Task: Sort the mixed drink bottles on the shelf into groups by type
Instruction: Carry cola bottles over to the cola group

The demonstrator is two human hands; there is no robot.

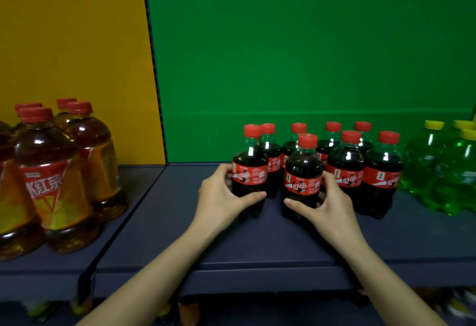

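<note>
- Far left: at least five tea bottles (51, 171), red caps, some cut off by the edge.
- Left hand (221, 194) curled round leftmost cola bottle (249, 166), upright on shelf (154, 222).
- Right hand (327, 202) curled round front cola bottle (304, 168), just beside.
- Eight cola bottles (346, 168) in all, mid-shelf.
- Far right: three green soda bottles (427, 166).

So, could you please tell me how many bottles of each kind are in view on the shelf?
cola bottles: 8
tea bottles: 5, one cut off by the left edge
green bottles: 3, by the right edge
Total: 16 in view
</note>
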